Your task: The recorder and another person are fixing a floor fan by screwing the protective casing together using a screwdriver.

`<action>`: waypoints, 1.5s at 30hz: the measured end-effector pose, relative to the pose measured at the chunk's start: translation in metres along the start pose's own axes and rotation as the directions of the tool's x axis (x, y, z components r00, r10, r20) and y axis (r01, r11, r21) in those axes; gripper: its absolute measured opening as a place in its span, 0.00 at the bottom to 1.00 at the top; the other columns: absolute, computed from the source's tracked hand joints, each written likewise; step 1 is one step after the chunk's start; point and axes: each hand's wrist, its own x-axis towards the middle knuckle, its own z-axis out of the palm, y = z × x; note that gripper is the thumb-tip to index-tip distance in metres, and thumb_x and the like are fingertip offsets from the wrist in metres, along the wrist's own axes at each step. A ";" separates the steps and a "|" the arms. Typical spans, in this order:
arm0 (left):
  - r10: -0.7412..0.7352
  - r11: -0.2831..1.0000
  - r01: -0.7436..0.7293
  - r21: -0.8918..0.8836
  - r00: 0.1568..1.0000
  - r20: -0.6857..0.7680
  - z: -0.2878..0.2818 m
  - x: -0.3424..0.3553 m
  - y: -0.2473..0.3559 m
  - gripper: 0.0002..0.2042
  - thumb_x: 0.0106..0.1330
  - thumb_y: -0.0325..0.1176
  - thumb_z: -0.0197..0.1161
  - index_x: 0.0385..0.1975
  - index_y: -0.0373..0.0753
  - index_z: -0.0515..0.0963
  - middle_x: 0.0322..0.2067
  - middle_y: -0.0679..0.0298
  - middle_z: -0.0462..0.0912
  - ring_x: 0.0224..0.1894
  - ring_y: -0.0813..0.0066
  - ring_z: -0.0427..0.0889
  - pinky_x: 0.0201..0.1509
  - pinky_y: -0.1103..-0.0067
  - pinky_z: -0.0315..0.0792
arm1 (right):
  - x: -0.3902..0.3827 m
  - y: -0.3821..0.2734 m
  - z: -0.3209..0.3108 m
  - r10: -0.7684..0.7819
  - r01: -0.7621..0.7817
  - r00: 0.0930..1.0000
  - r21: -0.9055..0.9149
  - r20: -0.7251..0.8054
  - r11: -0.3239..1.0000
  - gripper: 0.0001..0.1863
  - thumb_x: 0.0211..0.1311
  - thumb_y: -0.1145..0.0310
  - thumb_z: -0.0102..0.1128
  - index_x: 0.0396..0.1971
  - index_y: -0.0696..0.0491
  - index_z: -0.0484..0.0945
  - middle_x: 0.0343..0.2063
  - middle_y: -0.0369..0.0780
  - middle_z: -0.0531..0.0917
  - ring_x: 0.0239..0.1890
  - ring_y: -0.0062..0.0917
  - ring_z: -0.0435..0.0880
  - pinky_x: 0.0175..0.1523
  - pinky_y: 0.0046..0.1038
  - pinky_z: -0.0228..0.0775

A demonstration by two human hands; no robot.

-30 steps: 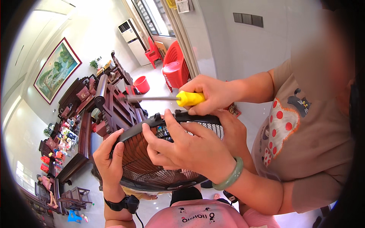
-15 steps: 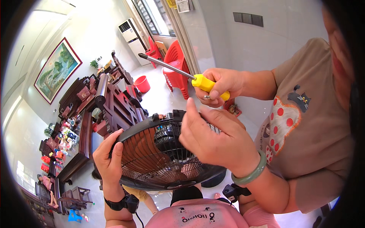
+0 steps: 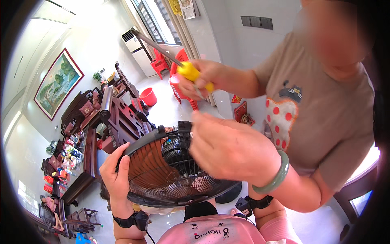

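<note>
My left hand (image 3: pixel 115 171) grips the rim of a black electric fan (image 3: pixel 178 152), its thumb along the near side and its fingers over the outer edge. The fan head, with its wire guard and motor housing, tilts in front of my chest. My right hand is hidden behind a co-worker's arm; only my right forearm with a black wrist strap (image 3: pixel 254 203) shows. The co-worker's bangled hand (image 3: pixel 231 148) is over the fan's right edge. The other hand (image 3: pixel 203 79) of that person holds a yellow-handled screwdriver (image 3: pixel 189 71) and a small metal piece.
The co-worker in a brown shirt (image 3: pixel 321 101) stands close on the right. Dark carved wooden furniture (image 3: pixel 126 110) fills the left side, with a cluttered table (image 3: pixel 87 166) farther off. A red bucket (image 3: pixel 148 96) and red plastic chairs (image 3: pixel 160 63) stand beyond the fan.
The co-worker's screwdriver hand has moved left and slightly up. Their bangled hand has turned over the fan's edge. My left hand keeps its hold on the fan rim.
</note>
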 end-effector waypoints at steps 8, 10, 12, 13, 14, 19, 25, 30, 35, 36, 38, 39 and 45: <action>0.026 0.997 -0.027 0.069 1.000 0.010 -0.014 -0.003 0.003 0.12 0.69 0.28 0.65 0.49 0.31 0.84 0.43 0.54 0.89 0.44 0.67 0.86 0.52 0.76 0.75 | 0.028 -0.002 0.046 0.127 0.416 0.851 0.802 -0.509 0.429 0.15 0.55 0.64 0.66 0.30 0.54 0.67 0.40 0.43 0.75 0.57 0.37 0.77 0.48 0.34 0.80; 0.055 0.998 -0.054 -0.030 0.998 0.042 -0.002 0.006 0.021 0.12 0.69 0.27 0.66 0.49 0.31 0.84 0.44 0.53 0.89 0.46 0.66 0.87 0.53 0.76 0.76 | 0.000 0.015 0.034 0.081 0.491 0.819 0.769 -0.567 0.409 0.14 0.54 0.66 0.65 0.30 0.55 0.68 0.41 0.43 0.75 0.58 0.40 0.77 0.49 0.34 0.79; -0.003 0.999 0.000 0.048 0.998 0.062 -0.014 -0.001 0.013 0.12 0.68 0.27 0.66 0.49 0.31 0.84 0.44 0.53 0.89 0.47 0.64 0.87 0.54 0.75 0.76 | 0.020 -0.006 0.067 0.103 0.599 0.736 0.714 -0.670 0.364 0.13 0.53 0.67 0.64 0.30 0.56 0.69 0.39 0.44 0.75 0.56 0.40 0.79 0.49 0.35 0.77; -0.013 0.998 0.009 0.062 0.998 0.064 -0.019 -0.001 0.014 0.11 0.67 0.27 0.67 0.47 0.30 0.84 0.44 0.53 0.89 0.47 0.63 0.88 0.55 0.74 0.76 | 0.023 -0.008 0.072 0.095 0.626 0.720 0.703 -0.687 0.339 0.13 0.52 0.68 0.64 0.30 0.56 0.69 0.38 0.44 0.75 0.55 0.40 0.79 0.50 0.35 0.78; -0.033 0.997 0.029 0.073 0.998 0.048 -0.022 -0.001 0.012 0.11 0.67 0.27 0.67 0.47 0.30 0.84 0.44 0.53 0.89 0.47 0.63 0.88 0.55 0.74 0.76 | 0.028 -0.012 0.076 0.089 0.654 0.703 0.690 -0.706 0.311 0.12 0.51 0.69 0.64 0.29 0.57 0.70 0.38 0.44 0.76 0.54 0.41 0.80 0.51 0.35 0.78; 0.085 0.996 -0.085 -0.002 0.995 0.061 -0.011 0.016 0.020 0.11 0.64 0.26 0.69 0.45 0.31 0.85 0.40 0.57 0.85 0.42 0.65 0.84 0.49 0.76 0.75 | -0.015 -0.039 0.020 0.502 -0.128 0.857 0.992 0.118 -0.013 0.16 0.59 0.68 0.64 0.46 0.56 0.73 0.49 0.40 0.78 0.56 0.34 0.80 0.57 0.32 0.75; 0.031 0.999 -0.033 0.009 0.990 0.136 -0.018 0.023 0.016 0.13 0.62 0.24 0.69 0.47 0.34 0.85 0.36 0.62 0.78 0.41 0.69 0.79 0.46 0.79 0.71 | -0.031 -0.084 0.035 0.465 -0.446 0.658 0.804 0.592 -0.393 0.23 0.65 0.63 0.65 0.57 0.56 0.78 0.59 0.38 0.80 0.60 0.31 0.80 0.64 0.33 0.71; 0.018 0.999 -0.013 -0.037 0.987 0.158 -0.013 0.026 0.019 0.13 0.63 0.24 0.68 0.47 0.34 0.85 0.38 0.62 0.77 0.42 0.68 0.78 0.47 0.78 0.71 | -0.030 -0.067 0.035 0.528 -0.418 0.710 0.883 0.465 -0.216 0.29 0.61 0.48 0.68 0.51 0.57 0.82 0.55 0.41 0.84 0.61 0.34 0.80 0.65 0.35 0.71; 0.049 0.998 -0.041 -0.041 0.974 0.219 -0.011 0.026 0.021 0.13 0.68 0.28 0.64 0.49 0.31 0.83 0.41 0.62 0.77 0.46 0.69 0.77 0.52 0.78 0.69 | -0.037 -0.074 0.036 0.496 -0.551 0.600 0.774 0.628 -0.313 0.39 0.55 0.35 0.68 0.48 0.60 0.83 0.45 0.46 0.88 0.55 0.40 0.85 0.60 0.39 0.74; 0.058 0.998 -0.053 -0.026 0.972 0.229 -0.010 0.026 0.022 0.13 0.68 0.28 0.64 0.49 0.31 0.83 0.42 0.61 0.78 0.46 0.68 0.78 0.52 0.78 0.70 | -0.036 -0.074 0.035 0.494 -0.553 0.603 0.775 0.626 -0.306 0.39 0.55 0.35 0.68 0.48 0.60 0.83 0.45 0.46 0.88 0.55 0.40 0.85 0.60 0.39 0.74; 0.095 0.995 -0.095 -0.008 0.973 0.212 -0.008 0.025 0.021 0.13 0.69 0.28 0.63 0.49 0.31 0.83 0.42 0.60 0.78 0.45 0.67 0.79 0.51 0.77 0.71 | -0.036 -0.075 0.036 0.527 -0.595 0.563 0.755 0.637 -0.277 0.43 0.53 0.31 0.68 0.47 0.61 0.84 0.44 0.47 0.88 0.53 0.41 0.86 0.58 0.39 0.75; 0.133 0.990 -0.138 0.015 0.970 0.203 -0.007 0.025 0.021 0.12 0.69 0.28 0.63 0.49 0.31 0.83 0.42 0.59 0.79 0.44 0.65 0.80 0.50 0.77 0.72 | -0.037 -0.077 0.038 0.526 -0.598 0.565 0.754 0.636 -0.271 0.43 0.53 0.31 0.68 0.47 0.61 0.84 0.44 0.47 0.88 0.53 0.41 0.86 0.58 0.39 0.75; 0.309 0.930 -0.327 0.170 0.943 0.121 0.004 0.024 0.029 0.12 0.65 0.27 0.65 0.47 0.35 0.84 0.41 0.56 0.84 0.40 0.58 0.84 0.45 0.70 0.79 | -0.040 -0.083 0.043 0.603 -0.575 0.558 0.790 0.569 -0.213 0.36 0.48 0.38 0.75 0.42 0.57 0.84 0.39 0.47 0.88 0.46 0.46 0.86 0.51 0.41 0.77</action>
